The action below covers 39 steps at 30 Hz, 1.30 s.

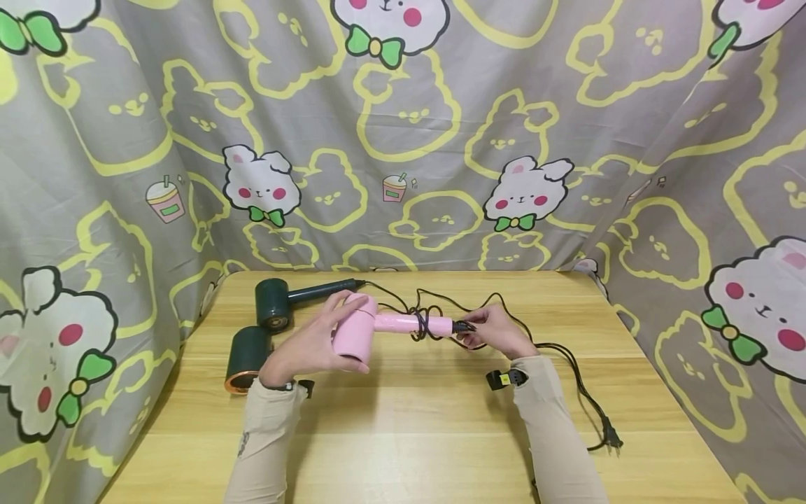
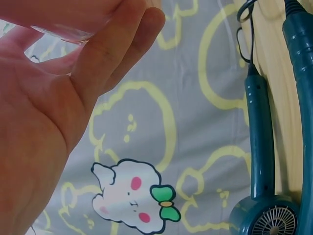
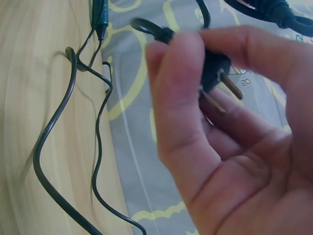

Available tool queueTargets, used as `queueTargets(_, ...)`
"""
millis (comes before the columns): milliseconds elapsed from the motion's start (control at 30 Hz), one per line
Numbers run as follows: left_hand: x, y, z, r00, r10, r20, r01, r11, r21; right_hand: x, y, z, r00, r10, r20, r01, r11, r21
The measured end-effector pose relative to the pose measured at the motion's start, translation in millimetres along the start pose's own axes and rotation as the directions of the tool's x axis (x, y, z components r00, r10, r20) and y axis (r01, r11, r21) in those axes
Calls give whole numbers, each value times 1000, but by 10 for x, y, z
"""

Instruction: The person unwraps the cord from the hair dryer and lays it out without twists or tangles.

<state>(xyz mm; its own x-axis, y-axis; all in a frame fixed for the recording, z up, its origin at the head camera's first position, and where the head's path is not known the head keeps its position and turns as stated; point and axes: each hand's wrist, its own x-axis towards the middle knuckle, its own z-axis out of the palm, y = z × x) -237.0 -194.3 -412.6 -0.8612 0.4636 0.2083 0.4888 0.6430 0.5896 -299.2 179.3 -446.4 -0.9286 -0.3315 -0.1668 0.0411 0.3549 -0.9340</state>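
Observation:
A pink hair dryer (image 1: 354, 334) is held above the table, its handle pointing right. My left hand (image 1: 311, 343) grips its barrel, fingers over the top and thumb below. Black cord (image 1: 423, 323) is wound in loops around the handle. At the handle's end, my right hand (image 1: 500, 332) pinches a black two-pin plug (image 3: 215, 73) between thumb and fingers. Its metal prongs show in the right wrist view, pointing towards the palm. In the left wrist view, only a pink part of the dryer appears along the top.
Two dark green hair dryers (image 1: 272, 302) lie at the table's left, the nearer one (image 1: 245, 353) partly hidden behind my left arm. Their black cords run across the back to the right, where another plug (image 1: 609, 435) lies. A patterned curtain (image 1: 403, 140) surrounds the wooden table (image 1: 403, 448).

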Motion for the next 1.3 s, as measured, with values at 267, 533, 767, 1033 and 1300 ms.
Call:
queueTargets(267,23,34,50,999,-33,37,33,999,2,-1,-39,-3,986,-78,-149,78,997,-3)
queueTargets(533,46,56,102,996,-62,62,63,998,-2,-53,-134,12,952,-160,-263,192,976,103)
queueTargets(767,70,29,136,998,-34,53,33,999,16,-180,-314,51,923,-252,-292,301,944,136)
queueTargets(1033,74,2,142,997,-52,60,52,999,-1,-373,-496,116,865,-399,-305,439,895,75)
queueTargets(1300,78,-50,143,995,-79,66,80,997,-23,-586,-680,195,826,-503,-255,531,846,53)
